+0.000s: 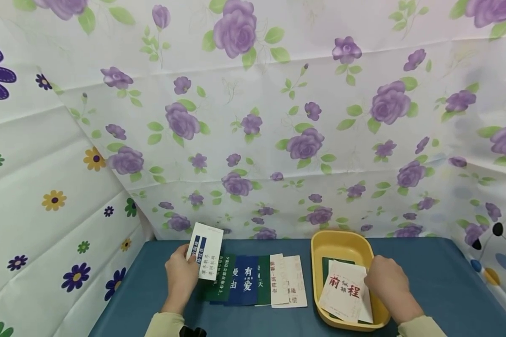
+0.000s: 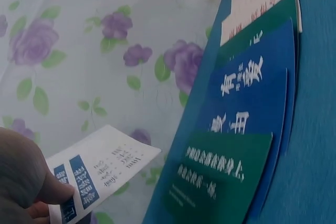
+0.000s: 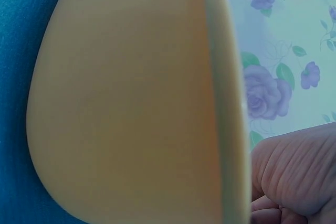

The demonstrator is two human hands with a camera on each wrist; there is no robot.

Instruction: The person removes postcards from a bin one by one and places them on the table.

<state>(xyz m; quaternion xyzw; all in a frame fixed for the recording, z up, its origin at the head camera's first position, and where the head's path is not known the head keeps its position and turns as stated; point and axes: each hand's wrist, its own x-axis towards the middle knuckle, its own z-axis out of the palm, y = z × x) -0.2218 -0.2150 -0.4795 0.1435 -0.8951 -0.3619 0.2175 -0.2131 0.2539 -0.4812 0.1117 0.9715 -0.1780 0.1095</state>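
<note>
My left hand [image 1: 182, 276] grips a white card [image 1: 211, 250] with two dark blue printed strips, thumb across its face. The card is raised at the left end of a row of overlapping cards; beneath it is a green card [image 2: 220, 174] with white writing. Beside that come blue cards [image 1: 246, 281], another green one and pale cards [image 1: 295, 281] with reddish print. Over the right rim of a yellow tray [image 1: 320, 238], my right hand [image 1: 390, 285] has curled fingers and pinches the right edge of a white card [image 1: 341, 292] with large red characters; its fingertips are hidden in the wrist view.
More cards lie in the tray under the red-lettered one, including a green card [image 1: 326, 271]. A blue-green cloth [image 1: 139, 290] covers the table. Flowered sheets [image 1: 244, 140] hang behind it and along both sides.
</note>
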